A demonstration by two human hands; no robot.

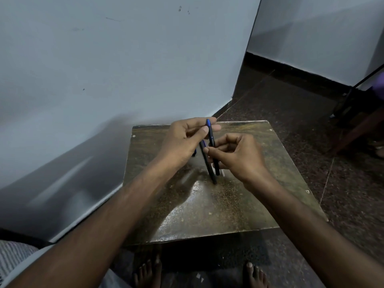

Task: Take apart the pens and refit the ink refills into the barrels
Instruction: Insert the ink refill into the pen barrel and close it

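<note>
Two dark pens are up in the air, held between both hands. One pen [212,142] stands almost straight, with a blue bit at its top end. The other pen [207,163] leans a little and sits just beside it, on the left-hand side; its low end seems to reach the worktop [207,215] or stop just above it, I cannot tell which.

The left hand [185,140] has a narrow grip: thumb and fingers pinch the top part of the pens. The right hand [236,154] curls its fingers around the middle of the straight pen, just under the left grip.

Pens like these are probably light, thin and stiff. The smooth plastic may be slippery, so a firm pinch near each end should work best for twisting or pulling one apart. The ink tube inside is likely thin and bendy, so go gently with it.

Below both grips lies the shiny brown worktop. Past it is a pale wall [104,69], and a dark floor [291,113] lies to the right.
</note>
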